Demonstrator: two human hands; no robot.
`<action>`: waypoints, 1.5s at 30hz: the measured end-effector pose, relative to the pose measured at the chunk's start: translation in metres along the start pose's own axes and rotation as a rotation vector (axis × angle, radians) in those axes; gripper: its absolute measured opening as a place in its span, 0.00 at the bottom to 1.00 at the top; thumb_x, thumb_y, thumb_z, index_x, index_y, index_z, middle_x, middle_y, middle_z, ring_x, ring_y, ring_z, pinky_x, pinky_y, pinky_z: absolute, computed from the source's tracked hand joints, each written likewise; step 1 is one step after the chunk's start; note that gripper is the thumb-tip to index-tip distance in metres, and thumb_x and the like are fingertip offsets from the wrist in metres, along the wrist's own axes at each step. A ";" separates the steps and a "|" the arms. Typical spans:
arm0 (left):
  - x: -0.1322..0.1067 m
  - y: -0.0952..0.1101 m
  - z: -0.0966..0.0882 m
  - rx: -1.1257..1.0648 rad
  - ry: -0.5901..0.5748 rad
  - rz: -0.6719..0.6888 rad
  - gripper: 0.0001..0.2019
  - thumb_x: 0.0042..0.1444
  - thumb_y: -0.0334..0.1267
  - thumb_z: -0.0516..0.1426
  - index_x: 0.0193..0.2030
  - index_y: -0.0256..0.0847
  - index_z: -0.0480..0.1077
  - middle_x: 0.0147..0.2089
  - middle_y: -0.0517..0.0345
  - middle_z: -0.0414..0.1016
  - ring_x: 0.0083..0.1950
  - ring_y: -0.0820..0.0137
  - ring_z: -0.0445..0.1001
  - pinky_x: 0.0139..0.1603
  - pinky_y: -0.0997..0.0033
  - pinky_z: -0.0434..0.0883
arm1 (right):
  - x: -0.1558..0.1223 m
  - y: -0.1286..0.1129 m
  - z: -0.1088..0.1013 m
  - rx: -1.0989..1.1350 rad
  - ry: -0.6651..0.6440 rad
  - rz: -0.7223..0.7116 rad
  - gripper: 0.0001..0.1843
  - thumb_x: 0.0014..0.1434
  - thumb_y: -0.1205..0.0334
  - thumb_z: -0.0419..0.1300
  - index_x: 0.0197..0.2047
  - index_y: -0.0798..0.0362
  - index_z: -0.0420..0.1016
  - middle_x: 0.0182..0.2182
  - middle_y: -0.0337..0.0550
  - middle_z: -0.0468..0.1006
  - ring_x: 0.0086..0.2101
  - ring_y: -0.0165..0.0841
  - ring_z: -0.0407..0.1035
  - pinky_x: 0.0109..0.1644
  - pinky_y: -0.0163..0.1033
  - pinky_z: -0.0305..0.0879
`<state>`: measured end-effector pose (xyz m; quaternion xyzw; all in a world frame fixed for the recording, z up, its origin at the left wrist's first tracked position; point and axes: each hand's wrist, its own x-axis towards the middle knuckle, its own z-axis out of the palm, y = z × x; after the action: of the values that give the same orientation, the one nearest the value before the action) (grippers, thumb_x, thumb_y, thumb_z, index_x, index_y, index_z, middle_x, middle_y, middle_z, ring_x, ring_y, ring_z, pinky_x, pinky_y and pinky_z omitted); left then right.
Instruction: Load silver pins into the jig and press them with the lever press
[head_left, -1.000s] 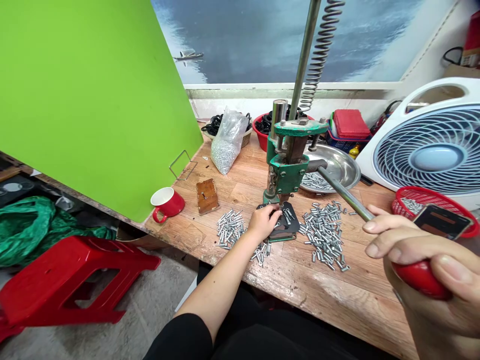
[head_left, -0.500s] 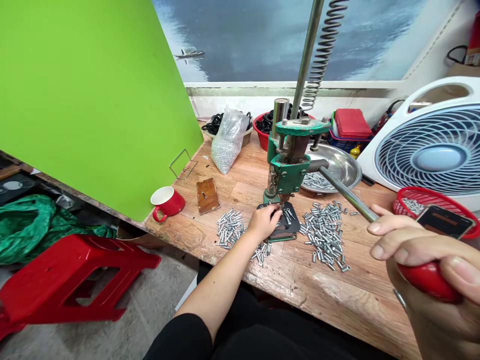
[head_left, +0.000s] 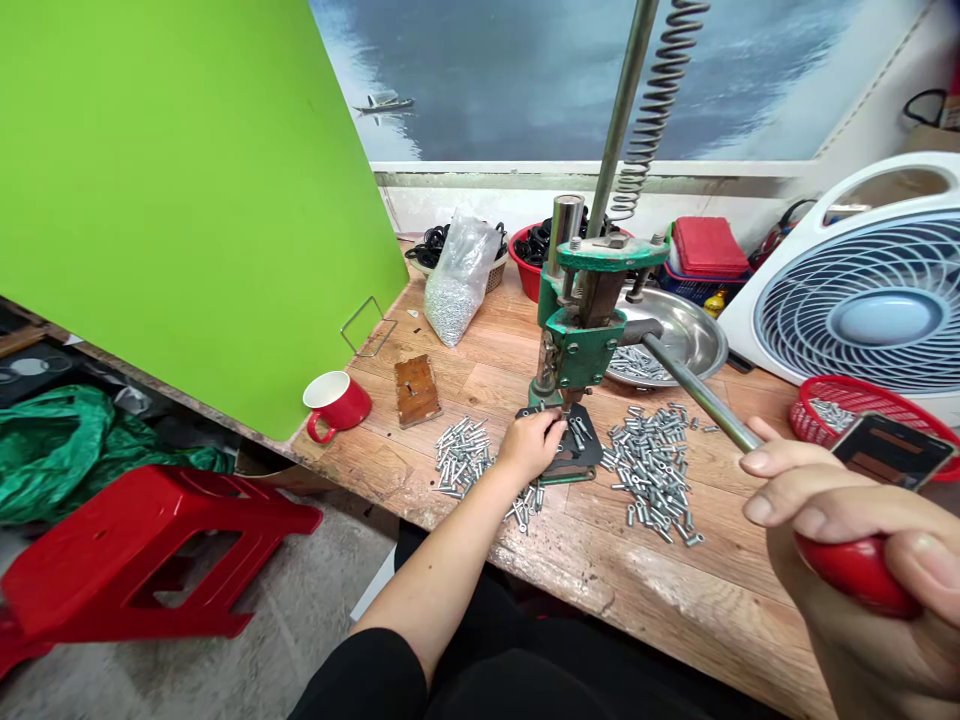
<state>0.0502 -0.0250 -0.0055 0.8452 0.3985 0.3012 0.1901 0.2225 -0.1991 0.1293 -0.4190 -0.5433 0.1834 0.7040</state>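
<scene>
A green hand press (head_left: 581, 335) stands on the wooden bench (head_left: 600, 560). Its steel lever (head_left: 697, 390) ends in a red knob (head_left: 855, 575), and my right hand (head_left: 847, 560) is closed around that knob. My left hand (head_left: 534, 445) rests at the press's dark base plate (head_left: 581, 450), fingers pinched on a small metal piece under the ram. Loose small metal sleeves lie in a pile on the left (head_left: 461, 455) and a larger pile on the right (head_left: 656, 470) of the base.
A red mug (head_left: 337, 405), a wooden block (head_left: 416, 390), a clear bag of parts (head_left: 457, 280), a steel bowl (head_left: 679, 335), red baskets (head_left: 847, 415) and a white fan (head_left: 870, 300) crowd the bench. A green board (head_left: 180, 190) stands left; a red stool (head_left: 135, 560) sits on the floor.
The view has shifted slightly rightward. My right hand and the red knob sit a little lower and further right; my left hand stays at the base plate.
</scene>
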 end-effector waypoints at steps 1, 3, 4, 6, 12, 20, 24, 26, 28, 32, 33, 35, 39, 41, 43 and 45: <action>0.000 0.000 0.001 -0.004 0.004 -0.004 0.12 0.58 0.39 0.50 0.45 0.41 0.70 0.42 0.55 0.76 0.43 0.67 0.74 0.46 0.70 0.69 | 0.000 0.001 -0.001 -0.015 -0.037 -0.039 0.12 0.54 0.63 0.48 0.28 0.54 0.72 0.25 0.45 0.70 0.35 0.41 0.66 0.54 0.56 0.54; -0.002 -0.001 0.002 -0.017 0.016 -0.018 0.12 0.57 0.40 0.52 0.45 0.40 0.70 0.43 0.54 0.76 0.44 0.67 0.74 0.47 0.69 0.69 | 0.001 0.002 -0.003 -0.049 -0.099 -0.082 0.13 0.55 0.62 0.47 0.30 0.53 0.72 0.26 0.45 0.71 0.36 0.42 0.66 0.54 0.56 0.53; -0.002 -0.002 0.003 -0.027 0.023 -0.028 0.13 0.56 0.40 0.53 0.46 0.40 0.69 0.43 0.54 0.76 0.45 0.67 0.74 0.47 0.68 0.69 | 0.002 0.002 -0.004 -0.061 -0.112 -0.084 0.13 0.55 0.62 0.47 0.30 0.53 0.72 0.26 0.45 0.71 0.37 0.42 0.66 0.54 0.56 0.53; -0.004 -0.003 0.004 -0.050 0.035 -0.052 0.14 0.55 0.39 0.55 0.47 0.40 0.68 0.44 0.54 0.75 0.45 0.67 0.74 0.48 0.68 0.69 | 0.003 0.002 -0.005 -0.073 -0.120 -0.075 0.13 0.55 0.61 0.47 0.30 0.52 0.72 0.27 0.45 0.72 0.37 0.42 0.66 0.54 0.57 0.52; -0.005 -0.005 0.005 -0.113 0.036 -0.078 0.13 0.55 0.39 0.55 0.47 0.41 0.68 0.44 0.54 0.75 0.45 0.67 0.74 0.47 0.68 0.69 | 0.005 0.004 -0.007 -0.081 -0.152 -0.114 0.12 0.54 0.64 0.46 0.30 0.53 0.71 0.26 0.45 0.71 0.36 0.41 0.66 0.54 0.56 0.52; -0.001 -0.006 0.005 -0.108 0.028 -0.049 0.10 0.57 0.39 0.53 0.44 0.42 0.70 0.42 0.56 0.76 0.43 0.69 0.74 0.46 0.70 0.69 | 0.008 0.000 -0.006 -0.086 -0.161 -0.093 0.12 0.52 0.67 0.46 0.28 0.54 0.71 0.27 0.46 0.71 0.35 0.42 0.66 0.51 0.57 0.54; 0.000 -0.005 0.003 -0.060 0.010 -0.032 0.11 0.57 0.40 0.52 0.44 0.41 0.70 0.41 0.55 0.77 0.42 0.68 0.74 0.44 0.71 0.69 | 0.012 -0.004 -0.008 -0.104 -0.225 -0.120 0.12 0.52 0.69 0.45 0.29 0.54 0.70 0.27 0.46 0.70 0.36 0.42 0.66 0.51 0.56 0.55; 0.001 -0.005 0.002 -0.034 -0.005 -0.027 0.11 0.57 0.40 0.52 0.44 0.42 0.70 0.41 0.56 0.77 0.42 0.68 0.74 0.43 0.71 0.69 | 0.013 -0.004 -0.008 -0.102 -0.241 -0.132 0.12 0.53 0.68 0.46 0.29 0.55 0.70 0.27 0.45 0.70 0.35 0.41 0.66 0.50 0.56 0.55; 0.001 -0.005 0.002 -0.012 -0.017 -0.026 0.10 0.58 0.40 0.52 0.44 0.42 0.70 0.41 0.56 0.77 0.41 0.69 0.74 0.43 0.72 0.69 | 0.014 -0.004 -0.008 -0.099 -0.237 -0.128 0.12 0.52 0.67 0.46 0.28 0.55 0.71 0.27 0.45 0.70 0.35 0.41 0.66 0.50 0.56 0.55; 0.001 -0.007 0.005 0.019 -0.014 -0.013 0.10 0.58 0.39 0.51 0.44 0.41 0.70 0.40 0.56 0.77 0.41 0.69 0.74 0.43 0.72 0.69 | 0.013 -0.004 -0.005 -0.077 -0.199 -0.123 0.13 0.52 0.66 0.46 0.27 0.54 0.71 0.27 0.45 0.71 0.34 0.40 0.66 0.48 0.54 0.56; 0.001 -0.007 0.006 0.020 -0.008 -0.006 0.10 0.58 0.39 0.51 0.44 0.41 0.70 0.40 0.56 0.77 0.42 0.69 0.74 0.43 0.72 0.69 | 0.012 -0.004 -0.004 -0.069 -0.181 -0.123 0.13 0.52 0.66 0.46 0.28 0.54 0.71 0.27 0.45 0.71 0.34 0.40 0.66 0.49 0.54 0.56; 0.000 -0.009 0.008 0.016 0.004 0.004 0.11 0.59 0.40 0.51 0.44 0.41 0.70 0.40 0.56 0.76 0.42 0.69 0.74 0.44 0.72 0.69 | 0.012 -0.003 -0.003 -0.059 -0.167 -0.121 0.14 0.53 0.67 0.45 0.28 0.54 0.71 0.27 0.45 0.71 0.34 0.41 0.66 0.50 0.55 0.55; -0.002 -0.011 0.011 -0.012 0.025 -0.008 0.11 0.58 0.41 0.51 0.43 0.41 0.70 0.42 0.55 0.76 0.43 0.68 0.74 0.45 0.70 0.69 | 0.011 -0.002 -0.003 -0.044 -0.192 -0.134 0.14 0.53 0.67 0.44 0.29 0.55 0.70 0.29 0.46 0.71 0.35 0.41 0.66 0.52 0.56 0.53; -0.003 -0.011 0.011 -0.035 0.036 -0.018 0.11 0.57 0.41 0.53 0.44 0.40 0.70 0.42 0.55 0.76 0.44 0.68 0.74 0.46 0.70 0.69 | 0.011 -0.001 -0.003 -0.031 -0.179 -0.148 0.14 0.53 0.68 0.44 0.29 0.56 0.70 0.28 0.46 0.71 0.35 0.40 0.65 0.52 0.57 0.53; -0.004 -0.011 0.011 -0.061 0.048 -0.032 0.13 0.55 0.41 0.54 0.45 0.40 0.69 0.43 0.55 0.76 0.44 0.68 0.74 0.47 0.69 0.69 | 0.011 0.001 -0.004 -0.022 -0.176 -0.153 0.14 0.53 0.68 0.43 0.30 0.56 0.70 0.28 0.46 0.71 0.35 0.41 0.65 0.52 0.57 0.53; -0.005 -0.011 0.013 -0.089 0.064 -0.050 0.14 0.54 0.41 0.55 0.46 0.41 0.69 0.43 0.55 0.76 0.44 0.69 0.74 0.46 0.69 0.70 | 0.012 0.002 -0.005 -0.021 -0.194 -0.155 0.14 0.53 0.68 0.43 0.30 0.56 0.70 0.28 0.46 0.71 0.35 0.41 0.65 0.52 0.57 0.52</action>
<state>0.0498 -0.0233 -0.0227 0.8156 0.4116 0.3408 0.2219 0.2313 -0.1917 0.1349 -0.3633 -0.6416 0.1627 0.6557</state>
